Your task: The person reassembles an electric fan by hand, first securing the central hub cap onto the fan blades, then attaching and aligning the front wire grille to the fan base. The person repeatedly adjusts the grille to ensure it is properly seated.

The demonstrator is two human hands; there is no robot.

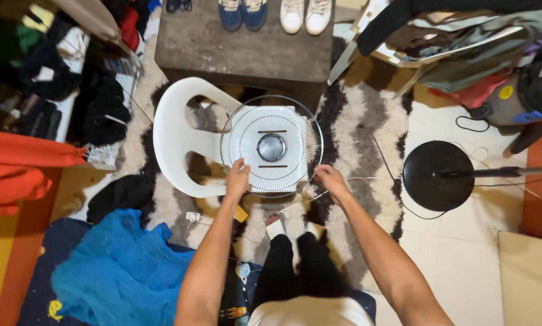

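A round wire fan grille (271, 147) with a shiny metal hub lies flat on the seat of a white plastic chair (174, 137). My left hand (238, 175) grips the grille's near rim on the left. At the near right edge, my right hand (329, 180) pinches the rim. Both arms reach forward from the bottom of the view. My legs in black trousers show below the chair.
A black round fan base (437, 175) with its pole lies on the tiled floor at right. A dark low table (247, 51) with two pairs of shoes stands behind the chair. Blue cloth (120, 271) lies at lower left, orange fabric (17, 172) at far left, clutter all around.
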